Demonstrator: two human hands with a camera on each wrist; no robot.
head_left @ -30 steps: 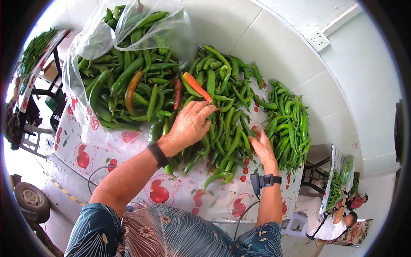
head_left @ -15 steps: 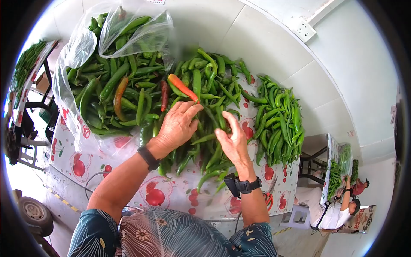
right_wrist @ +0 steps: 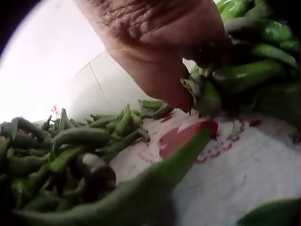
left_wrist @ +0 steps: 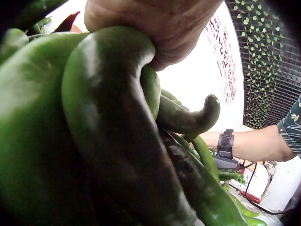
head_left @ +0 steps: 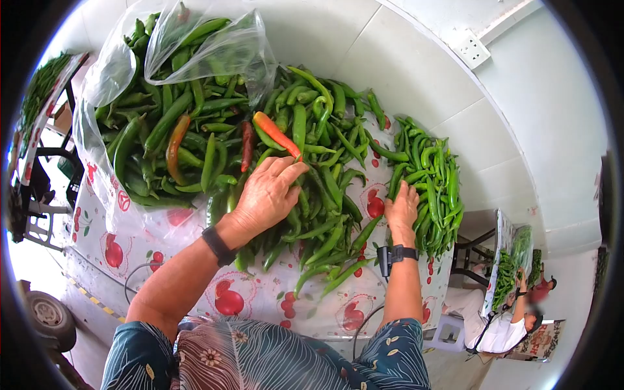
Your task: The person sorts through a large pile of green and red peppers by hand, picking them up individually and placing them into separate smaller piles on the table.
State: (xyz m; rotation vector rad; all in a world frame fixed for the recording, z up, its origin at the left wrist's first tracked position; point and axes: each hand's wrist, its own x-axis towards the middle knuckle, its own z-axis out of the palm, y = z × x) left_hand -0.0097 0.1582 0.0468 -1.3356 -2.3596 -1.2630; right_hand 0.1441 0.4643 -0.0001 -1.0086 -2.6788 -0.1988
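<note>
The left hand (head_left: 268,193) rests on the middle heap of green peppers (head_left: 330,188), fingertips beside the lower end of an orange-red pepper (head_left: 278,135). In the left wrist view its palm (left_wrist: 155,23) lies against a large curved green pepper (left_wrist: 110,94). At the left edge of the right-hand pile (head_left: 442,188) is the right hand (head_left: 402,209). The right wrist view shows this hand (right_wrist: 160,52) pinching a green pepper (right_wrist: 209,100) near its stem, between thumb and fingers; the fingertips are partly hidden.
A clear plastic bag (head_left: 97,140) full of peppers, one dark red (head_left: 247,146), stands at the left. The patterned tablecloth (head_left: 260,302) shows along the front edge. Tiled wall (head_left: 416,84) rises behind. A seated person (head_left: 510,328) is at the lower right.
The right hand has moved from the middle heap rightward to the right pile. The left hand stays near the orange-red pepper. Peppers at the middle heap's front edge have shifted.
</note>
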